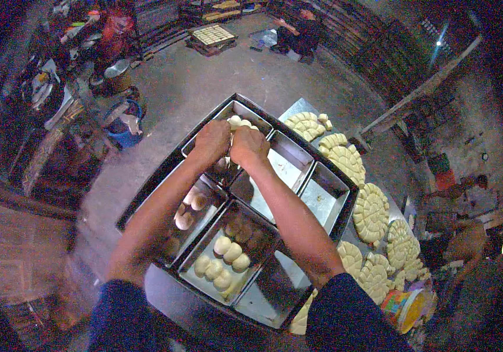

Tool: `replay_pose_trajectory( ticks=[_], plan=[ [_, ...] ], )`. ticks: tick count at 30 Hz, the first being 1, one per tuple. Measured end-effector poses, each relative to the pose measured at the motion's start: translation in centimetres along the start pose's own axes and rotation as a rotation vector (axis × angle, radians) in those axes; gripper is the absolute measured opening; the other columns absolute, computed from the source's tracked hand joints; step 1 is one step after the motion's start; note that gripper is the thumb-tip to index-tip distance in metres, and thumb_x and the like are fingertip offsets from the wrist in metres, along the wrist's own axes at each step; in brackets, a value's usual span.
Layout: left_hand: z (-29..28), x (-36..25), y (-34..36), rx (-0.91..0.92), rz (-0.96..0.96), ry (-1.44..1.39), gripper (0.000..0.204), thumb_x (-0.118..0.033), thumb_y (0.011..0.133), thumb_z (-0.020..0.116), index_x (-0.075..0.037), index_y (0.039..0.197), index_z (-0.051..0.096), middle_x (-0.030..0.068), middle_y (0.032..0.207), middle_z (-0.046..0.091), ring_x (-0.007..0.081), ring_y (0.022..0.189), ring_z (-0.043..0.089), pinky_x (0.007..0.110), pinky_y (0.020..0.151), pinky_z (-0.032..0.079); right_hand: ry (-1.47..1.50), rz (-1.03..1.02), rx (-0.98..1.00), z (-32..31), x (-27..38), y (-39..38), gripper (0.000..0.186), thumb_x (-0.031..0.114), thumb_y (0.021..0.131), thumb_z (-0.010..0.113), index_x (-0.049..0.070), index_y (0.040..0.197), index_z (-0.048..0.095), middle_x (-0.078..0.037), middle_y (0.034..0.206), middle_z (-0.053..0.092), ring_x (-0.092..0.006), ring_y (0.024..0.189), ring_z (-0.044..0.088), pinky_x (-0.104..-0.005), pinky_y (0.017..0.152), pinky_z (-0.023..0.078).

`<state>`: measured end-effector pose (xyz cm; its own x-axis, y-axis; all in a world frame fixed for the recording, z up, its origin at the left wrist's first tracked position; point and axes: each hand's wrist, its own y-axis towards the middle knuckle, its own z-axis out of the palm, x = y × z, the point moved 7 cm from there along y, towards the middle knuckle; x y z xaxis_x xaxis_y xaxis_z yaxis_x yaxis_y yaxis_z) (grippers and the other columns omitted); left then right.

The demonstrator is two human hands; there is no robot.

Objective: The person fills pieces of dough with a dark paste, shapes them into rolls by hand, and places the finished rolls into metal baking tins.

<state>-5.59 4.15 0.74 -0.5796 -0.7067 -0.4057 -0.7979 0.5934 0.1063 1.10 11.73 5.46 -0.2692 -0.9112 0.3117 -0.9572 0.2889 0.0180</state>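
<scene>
Both hands are close together over the far loaf tin at the far corner of the big dark tray. The left hand and the right hand are each curled around dough; the fingers are hidden under the knuckles, but pale dough balls show just beyond them, so I judge that both hands are pressing or holding a piece there. Nearer to the person, another tin holds two rows of dough balls, and a tin at the tray's left edge holds some more under the left forearm. Two tins on the right side look almost empty. Scored rounds of dough lie on the bench along the tray's right edge. One risk: the forearms pass low over the filled tins, so a sleeve could dent the soft balls.
</scene>
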Motion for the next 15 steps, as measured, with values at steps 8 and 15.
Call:
replay_pose_trajectory(
  ticks=[8, 15],
  plan=[
    [0.7, -0.7, 1.2, -0.047, 0.028, -0.042, 0.021, -0.008, 0.082, 0.059, 0.004, 0.096, 0.069, 0.0264, 0.092, 0.069, 0.0414, 0.091, 0.069, 0.049, 0.078, 0.055, 0.152, 0.148, 0.015, -0.8, -2.8, 0.4, 0.029, 0.018, 0.084, 0.063, 0.003, 0.108, 0.069, -0.023, 0.113, 0.068, -0.0378, 0.105, 0.067, -0.0472, 0.089, 0.054],
    [-0.2, -1.7, -0.3, -0.164, 0.069, -0.113, 0.030, -0.010, 0.086, 0.057, 0.004, 0.111, 0.062, 0.0298, 0.101, 0.066, 0.0437, 0.093, 0.067, 0.052, 0.080, 0.053, -0.019, 0.093, -0.183, -0.6, -1.6, -0.7, 0.044, 0.020, 0.087, 0.065, -0.005, 0.120, 0.050, -0.027, 0.112, 0.063, -0.0395, 0.101, 0.067, -0.0475, 0.079, 0.057]
  ],
)
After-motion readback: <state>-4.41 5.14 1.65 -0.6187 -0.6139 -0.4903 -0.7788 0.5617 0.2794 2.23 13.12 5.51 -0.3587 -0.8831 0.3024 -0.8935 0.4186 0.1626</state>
